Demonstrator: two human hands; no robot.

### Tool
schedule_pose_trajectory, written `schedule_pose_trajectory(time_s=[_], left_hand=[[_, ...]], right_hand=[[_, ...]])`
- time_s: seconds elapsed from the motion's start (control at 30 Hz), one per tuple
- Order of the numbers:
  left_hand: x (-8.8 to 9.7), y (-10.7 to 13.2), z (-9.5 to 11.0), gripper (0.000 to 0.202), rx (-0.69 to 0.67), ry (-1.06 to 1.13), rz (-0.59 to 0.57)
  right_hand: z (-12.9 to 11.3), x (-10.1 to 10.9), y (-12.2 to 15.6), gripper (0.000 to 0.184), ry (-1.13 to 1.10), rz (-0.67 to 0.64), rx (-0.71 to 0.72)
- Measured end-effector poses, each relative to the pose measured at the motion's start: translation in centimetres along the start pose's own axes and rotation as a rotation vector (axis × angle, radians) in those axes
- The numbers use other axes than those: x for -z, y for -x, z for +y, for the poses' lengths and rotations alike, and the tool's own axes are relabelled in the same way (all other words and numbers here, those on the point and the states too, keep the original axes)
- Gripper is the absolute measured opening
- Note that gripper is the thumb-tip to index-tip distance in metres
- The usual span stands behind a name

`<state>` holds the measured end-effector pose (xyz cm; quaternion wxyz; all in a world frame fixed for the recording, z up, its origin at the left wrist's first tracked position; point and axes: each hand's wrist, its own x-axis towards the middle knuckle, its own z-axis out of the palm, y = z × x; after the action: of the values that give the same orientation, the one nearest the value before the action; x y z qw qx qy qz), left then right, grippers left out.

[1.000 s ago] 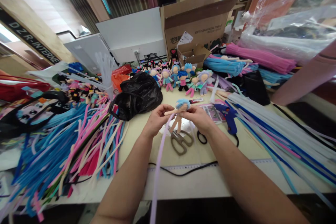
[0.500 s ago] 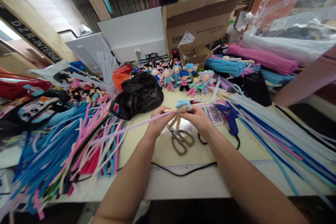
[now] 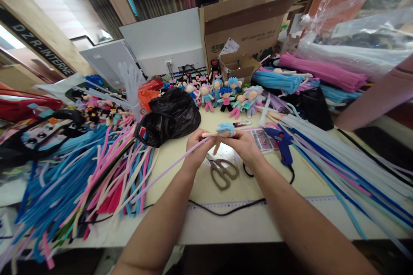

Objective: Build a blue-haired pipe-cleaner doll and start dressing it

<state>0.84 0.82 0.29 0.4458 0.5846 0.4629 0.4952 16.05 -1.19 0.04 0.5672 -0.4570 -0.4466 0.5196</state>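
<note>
Between both hands, above the table, is a small pipe-cleaner doll with light blue hair and beige limbs. My left hand is closed on its left side, where a long lilac pipe cleaner trails down to the left. My right hand pinches the doll from the right. The fingers cover most of its body; one beige leg hangs below them. Scissors with grey-brown handles lie on the table just under the hands. A blue glue gun rests to the right of my right hand.
Loose pipe cleaners spread across the left; white and blue ones lie on the right. A black plastic bag sits left of centre. Finished dolls stand before a cardboard box. A black cord crosses a ruler near the front.
The doll has tilted in my hands, so less of its legs shows. The lilac pipe cleaner's free end has swung down and to the right. Both hands keep their hold.
</note>
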Motion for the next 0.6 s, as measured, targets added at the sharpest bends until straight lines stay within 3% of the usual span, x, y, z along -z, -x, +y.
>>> schedule_pose_trajectory(time_s=[0.2, 0.37, 0.5, 0.6], left_hand=[[0.0, 0.1, 1.1, 0.019, -0.007, -0.001, -0.026], [0.2, -0.2, 1.4, 0.038, 0.163, 0.165, -0.228], [0.2, -0.1, 1.0, 0.043, 0.306, 0.131, -0.412], [0.2, 0.1, 0.8, 0.043, 0.314, 0.128, -0.431]], right_hand=[[-0.2, 0.0, -0.1, 0.033, -0.076, -0.010, -0.043], [-0.3, 0.3, -0.3, 0.032, -0.170, 0.024, -0.071], [-0.3, 0.4, -0.3, 0.031, -0.117, 0.033, -0.082], [-0.4, 0.4, -0.2, 0.033, -0.024, 0.010, -0.018]])
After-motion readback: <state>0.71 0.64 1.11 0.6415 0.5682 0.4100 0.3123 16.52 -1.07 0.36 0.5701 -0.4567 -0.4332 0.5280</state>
